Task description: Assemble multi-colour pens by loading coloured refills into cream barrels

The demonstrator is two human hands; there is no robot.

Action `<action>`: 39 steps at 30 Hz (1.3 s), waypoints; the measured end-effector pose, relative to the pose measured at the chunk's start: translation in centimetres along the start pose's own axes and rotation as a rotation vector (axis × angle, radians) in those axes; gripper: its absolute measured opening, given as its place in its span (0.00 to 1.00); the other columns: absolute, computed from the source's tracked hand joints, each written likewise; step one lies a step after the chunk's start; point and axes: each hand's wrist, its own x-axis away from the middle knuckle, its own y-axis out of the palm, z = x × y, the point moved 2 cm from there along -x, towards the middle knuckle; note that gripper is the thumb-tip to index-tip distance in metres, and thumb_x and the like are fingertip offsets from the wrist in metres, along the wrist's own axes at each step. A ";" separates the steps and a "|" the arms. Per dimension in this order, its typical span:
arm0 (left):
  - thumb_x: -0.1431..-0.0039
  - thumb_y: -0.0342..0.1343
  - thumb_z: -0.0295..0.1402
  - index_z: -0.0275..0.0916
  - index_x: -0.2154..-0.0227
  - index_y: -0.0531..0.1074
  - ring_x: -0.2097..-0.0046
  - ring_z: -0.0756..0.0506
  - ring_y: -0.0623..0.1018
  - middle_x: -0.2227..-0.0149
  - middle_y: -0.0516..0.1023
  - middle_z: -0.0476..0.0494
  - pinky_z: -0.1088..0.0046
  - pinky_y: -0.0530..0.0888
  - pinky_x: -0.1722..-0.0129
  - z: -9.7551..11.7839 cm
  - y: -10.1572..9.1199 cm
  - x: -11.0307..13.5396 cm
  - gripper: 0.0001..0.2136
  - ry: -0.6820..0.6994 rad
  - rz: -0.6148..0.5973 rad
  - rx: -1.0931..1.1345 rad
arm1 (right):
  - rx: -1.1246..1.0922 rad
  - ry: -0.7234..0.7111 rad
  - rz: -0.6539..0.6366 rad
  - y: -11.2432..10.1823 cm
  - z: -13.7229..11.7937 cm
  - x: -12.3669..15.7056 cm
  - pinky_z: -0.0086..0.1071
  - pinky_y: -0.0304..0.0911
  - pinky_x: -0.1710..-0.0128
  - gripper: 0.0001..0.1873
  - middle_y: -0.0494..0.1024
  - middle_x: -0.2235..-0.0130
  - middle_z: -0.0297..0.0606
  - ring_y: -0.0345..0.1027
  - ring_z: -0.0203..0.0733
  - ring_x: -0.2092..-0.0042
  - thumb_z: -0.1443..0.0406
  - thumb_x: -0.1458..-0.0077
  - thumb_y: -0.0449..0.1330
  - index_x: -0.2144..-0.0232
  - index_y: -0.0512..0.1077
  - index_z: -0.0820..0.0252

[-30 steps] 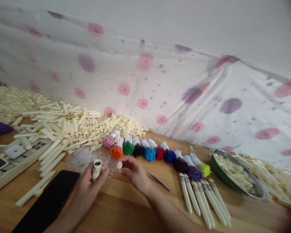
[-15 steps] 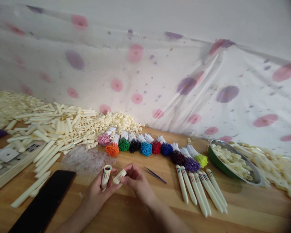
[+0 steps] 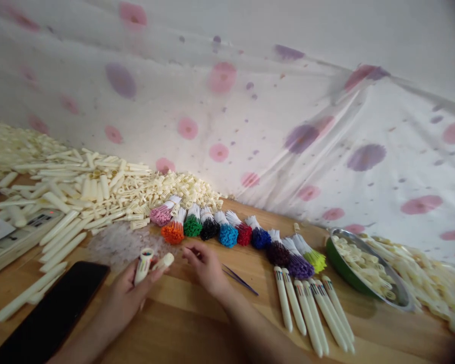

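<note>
My left hand [image 3: 131, 285] is closed around a cream pen top section [image 3: 144, 265] with coloured tips showing inside its upward opening. Between the same hand's thumb and fingers sits a second short cream plastic piece [image 3: 165, 262], tilted to the right. My right hand [image 3: 202, 265] hovers just right of it, apart from both pieces, thumb and fingertips pinched together; whatever they hold, if anything, is too small to make out. Dark tweezers [image 3: 239, 279] lie on the wood just right of my right hand. Beyond the hands stand bundles of coloured pen refills [image 3: 227, 235].
Heaped cream pen barrels and parts [image 3: 98, 182] cover the back left, with small clear bits [image 3: 117, 247] before them. A phone [image 3: 53, 308] and power strip [image 3: 23, 242] lie left. Assembled multicolour pens [image 3: 299, 308] and a green-sided bowl [image 3: 341, 258] of cream parts are right.
My right hand has let go of the short cream piece and drawn apart from it; the piece now rests in my left hand. The whole view has shifted slightly.
</note>
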 end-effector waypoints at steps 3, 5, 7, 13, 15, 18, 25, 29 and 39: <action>0.60 0.64 0.43 0.41 0.67 0.70 0.87 0.54 0.59 0.89 0.61 0.62 0.81 0.54 0.87 0.6 -1.2 -1.0 0.18 -0.006 0.096 0.042 | 0.299 -0.093 -0.089 2.1 -0.3 -2.5 0.33 0.59 0.59 0.08 0.73 0.61 0.38 0.65 0.42 0.59 0.66 0.45 0.54 0.63 0.71 0.57; 0.59 0.63 0.42 0.41 0.67 0.69 0.86 0.54 0.58 0.90 0.60 0.63 0.81 0.54 0.87 0.8 -1.7 -1.5 0.16 0.007 0.132 0.061 | 0.466 -0.143 -0.151 3.8 -0.5 -3.5 0.35 0.59 0.58 0.09 0.73 0.60 0.40 0.65 0.45 0.58 0.68 0.47 0.55 0.62 0.71 0.57; 0.58 0.62 0.41 0.41 0.68 0.69 0.86 0.54 0.59 0.89 0.60 0.62 0.81 0.55 0.86 0.6 -1.8 -1.7 0.15 0.019 0.149 0.072 | 0.601 -0.180 -0.181 5.0 -0.5 -3.9 0.35 0.60 0.60 0.09 0.73 0.60 0.43 0.65 0.46 0.58 0.69 0.46 0.54 0.62 0.71 0.59; 0.58 0.62 0.44 0.38 0.68 0.69 0.85 0.55 0.57 0.88 0.61 0.62 0.81 0.54 0.85 0.1 -1.1 -1.6 0.18 0.009 0.110 0.062 | 0.837 -0.262 -0.202 4.8 0.0 -3.7 0.32 0.61 0.65 0.08 0.74 0.61 0.42 0.66 0.44 0.59 0.68 0.41 0.51 0.63 0.70 0.59; 0.58 0.62 0.45 0.38 0.69 0.68 0.85 0.55 0.57 0.88 0.60 0.62 0.81 0.53 0.84 0.1 -0.8 -1.4 0.18 0.001 0.084 0.061 | 0.874 -0.282 -0.203 4.3 0.2 -3.4 0.31 0.60 0.65 0.08 0.74 0.62 0.40 0.66 0.43 0.60 0.68 0.41 0.52 0.63 0.70 0.59; 0.56 0.62 0.46 0.37 0.68 0.68 0.84 0.55 0.57 0.87 0.59 0.63 0.80 0.53 0.83 0.1 -0.6 -1.1 0.19 -0.008 0.042 0.067 | 0.910 -0.292 -0.191 4.0 0.4 -2.9 0.32 0.60 0.63 0.08 0.74 0.61 0.40 0.66 0.43 0.60 0.66 0.41 0.52 0.60 0.70 0.59; 0.55 0.61 0.47 0.36 0.69 0.69 0.83 0.56 0.55 0.86 0.58 0.62 0.80 0.52 0.82 -0.1 -0.5 -1.1 0.19 -0.028 -0.005 0.070 | 0.941 -0.286 -0.186 4.3 0.4 -2.8 0.32 0.61 0.65 0.07 0.74 0.63 0.41 0.67 0.43 0.62 0.67 0.41 0.52 0.64 0.70 0.60; 0.56 0.61 0.48 0.36 0.68 0.69 0.83 0.56 0.56 0.85 0.59 0.61 0.80 0.53 0.83 -0.2 -0.4 -1.1 0.20 -0.033 0.001 0.046 | 0.929 -0.273 -0.158 3.9 0.7 -2.8 0.34 0.61 0.64 0.07 0.74 0.62 0.42 0.67 0.45 0.61 0.66 0.41 0.53 0.63 0.70 0.60; 0.64 0.63 0.44 0.42 0.73 0.71 0.79 0.47 0.70 0.81 0.71 0.55 0.74 0.64 0.80 -0.1 -0.1 -1.2 0.15 0.000 0.021 -0.188 | 0.862 -0.260 -0.157 2.2 0.9 -1.5 0.30 0.59 0.58 0.10 0.73 0.60 0.39 0.65 0.41 0.58 0.67 0.40 0.52 0.58 0.70 0.60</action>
